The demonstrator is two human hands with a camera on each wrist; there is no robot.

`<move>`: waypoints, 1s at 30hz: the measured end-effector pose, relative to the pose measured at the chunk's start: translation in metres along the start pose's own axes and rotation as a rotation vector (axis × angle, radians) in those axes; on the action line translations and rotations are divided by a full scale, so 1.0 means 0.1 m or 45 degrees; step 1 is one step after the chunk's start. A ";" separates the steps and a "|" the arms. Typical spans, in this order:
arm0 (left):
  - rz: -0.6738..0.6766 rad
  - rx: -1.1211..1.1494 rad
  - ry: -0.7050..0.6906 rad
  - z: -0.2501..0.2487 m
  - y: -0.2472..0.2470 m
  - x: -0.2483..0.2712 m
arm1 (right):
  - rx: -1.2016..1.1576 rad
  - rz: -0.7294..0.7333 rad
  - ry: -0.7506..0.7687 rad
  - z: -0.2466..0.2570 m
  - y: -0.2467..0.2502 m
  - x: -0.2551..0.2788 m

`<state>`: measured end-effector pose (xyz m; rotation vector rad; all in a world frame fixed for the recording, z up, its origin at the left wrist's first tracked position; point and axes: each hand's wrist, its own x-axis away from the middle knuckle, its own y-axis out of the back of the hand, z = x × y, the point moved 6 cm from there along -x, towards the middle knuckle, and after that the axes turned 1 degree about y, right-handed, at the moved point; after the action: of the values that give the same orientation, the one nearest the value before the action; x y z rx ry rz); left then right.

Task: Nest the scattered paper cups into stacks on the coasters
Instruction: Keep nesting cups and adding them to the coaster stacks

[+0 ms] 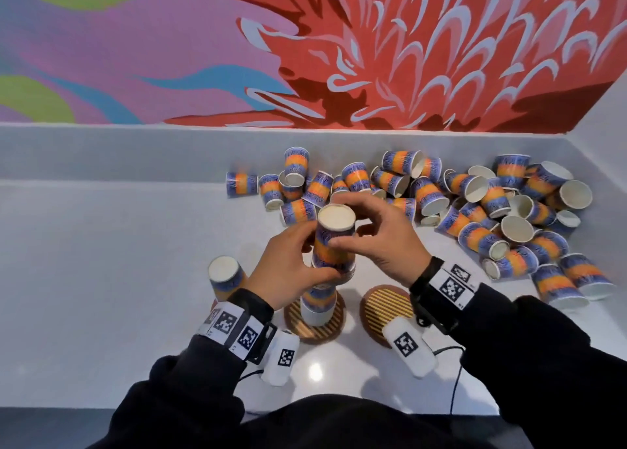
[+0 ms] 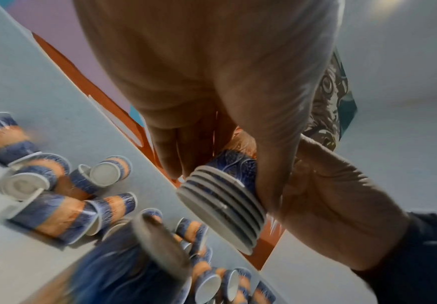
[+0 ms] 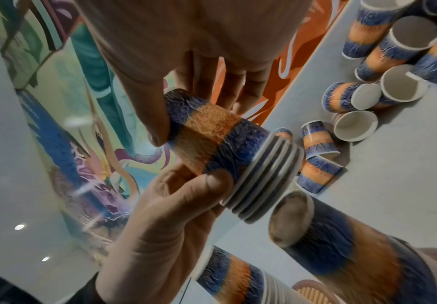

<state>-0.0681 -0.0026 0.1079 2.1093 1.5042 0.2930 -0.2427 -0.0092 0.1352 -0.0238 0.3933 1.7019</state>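
Both hands hold one upside-down stack of several nested blue-and-orange paper cups [image 1: 334, 241] in the air. My left hand [image 1: 314, 257] grips its lower part near the rims [image 3: 264, 174]. My right hand [image 1: 353, 223] pinches its upper part, with the thumb [image 3: 150, 119] on the side wall. The held stack [image 2: 222, 205] hangs just above a taller inverted stack [image 1: 317, 304] standing on the middle striped coaster [image 1: 334, 330]. Another inverted stack [image 1: 225, 274] stands at the left, its coaster largely hidden by my left wrist. The right coaster [image 1: 383, 309] is bare.
Many loose cups [image 1: 475, 204] lie scattered on their sides across the white counter, from behind my hands out to the right corner. A low white ledge and a colourful mural wall close the back. A thin black cable [image 1: 454, 381] runs near the front edge.
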 end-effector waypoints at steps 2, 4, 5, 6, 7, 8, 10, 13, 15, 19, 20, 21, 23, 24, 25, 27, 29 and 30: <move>0.017 -0.022 0.009 0.11 -0.02 0.02 | 0.021 -0.002 -0.029 -0.07 -0.06 0.05; 0.051 -0.072 0.035 0.26 -0.06 0.04 | 0.040 -0.003 -0.081 -0.19 -0.11 0.10; 0.070 -0.097 0.051 0.35 -0.10 0.05 | 0.062 0.001 -0.112 -0.26 -0.13 0.13; 0.086 -0.116 0.067 0.44 -0.14 0.06 | 0.091 0.004 -0.143 -0.34 -0.15 0.16; 0.101 -0.128 0.086 0.53 -0.20 0.07 | 0.122 0.010 -0.172 -0.43 -0.18 0.19; 0.120 -0.139 0.102 0.62 -0.25 0.08 | 0.163 0.018 -0.196 -0.51 -0.21 0.23; 0.162 -0.161 0.139 0.79 -0.38 0.12 | 0.253 0.051 -0.230 -0.67 -0.29 0.32; 0.173 -0.155 0.201 1.00 -0.48 0.18 | 0.285 0.084 -0.262 -0.79 -0.42 0.41; 0.176 -0.170 0.209 1.06 -0.49 0.18 | 0.313 0.104 -0.266 -0.80 -0.45 0.40; 0.196 -0.202 0.216 1.05 -0.49 0.14 | 0.330 0.138 -0.268 -0.81 -0.42 0.36; 0.207 -0.202 0.220 1.03 -0.49 0.13 | 0.331 0.143 -0.266 -0.81 -0.42 0.36; 0.224 -0.194 0.226 1.01 -0.49 0.14 | 0.340 0.151 -0.265 -0.81 -0.43 0.36; 0.253 -0.141 0.221 0.95 -0.47 0.16 | 0.352 0.177 -0.274 -0.83 -0.43 0.38; 0.242 -0.088 0.212 0.89 -0.44 0.17 | 0.344 0.190 -0.284 -0.85 -0.41 0.40; 0.216 -0.032 0.198 0.80 -0.38 0.17 | 0.323 0.191 -0.300 -0.86 -0.36 0.42; 0.159 0.043 0.136 0.51 -0.24 0.14 | 0.253 0.152 -0.340 -0.88 -0.19 0.48; 0.094 0.077 0.027 0.09 -0.11 0.07 | 0.193 0.101 -0.386 -0.94 0.05 0.53; 0.048 0.079 -0.044 -0.14 -0.05 0.04 | 0.175 0.067 -0.407 -0.98 0.18 0.54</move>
<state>-0.0770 0.0060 0.1167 2.1817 1.4724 0.2248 -0.2892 0.0143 0.0349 0.3577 0.2716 1.6919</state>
